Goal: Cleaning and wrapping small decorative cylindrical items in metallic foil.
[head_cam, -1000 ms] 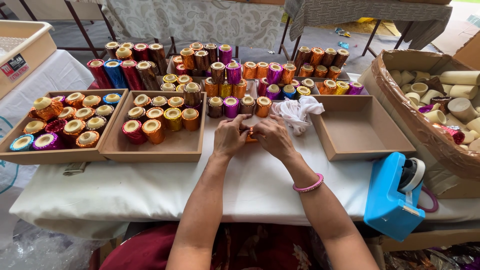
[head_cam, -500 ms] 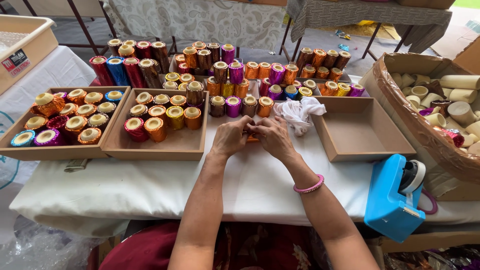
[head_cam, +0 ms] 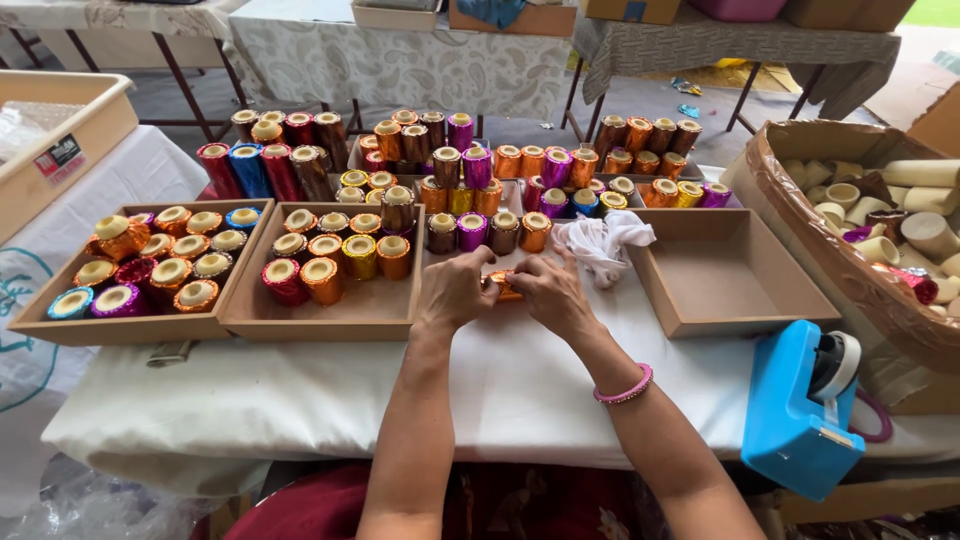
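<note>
**Both hands closed on one orange foil roll**

Nearest the person, the white-covered surface (head_cam: pixel 500 390) lies bare under the forearms; a pink bangle (head_cam: pixel 624 388) sits on the right wrist. To the right of the hands, near the edge, stands a blue tape dispenser (head_cam: pixel 800 408).

The left hand (head_cam: pixel 455 292) and the right hand (head_cam: pixel 548 292) meet with fingers curled inward, pinching a small orange foil roll (head_cam: pixel 500 285) between them, just above the surface. Most of the roll is hidden by the fingers, so how far its foil is wrapped cannot be told. To do this well, I judge the foil should be kept taut with the thumbs while the fingertips press the edge flat, turning the roll rather than tugging the thin foil, which would likely crease or tear.

Just beyond the right hand lies a crumpled white cloth (head_cam: pixel 603 243), and to its right an empty cardboard tray (head_cam: pixel 735 275). Left of the hands, two trays (head_cam: pixel 240 318) hold upright foil-covered rolls. Farther off stand rows of coloured rolls (head_cam: pixel 470 165). Far right, a large box (head_cam: pixel 790 165) holds plain cream rolls.
</note>
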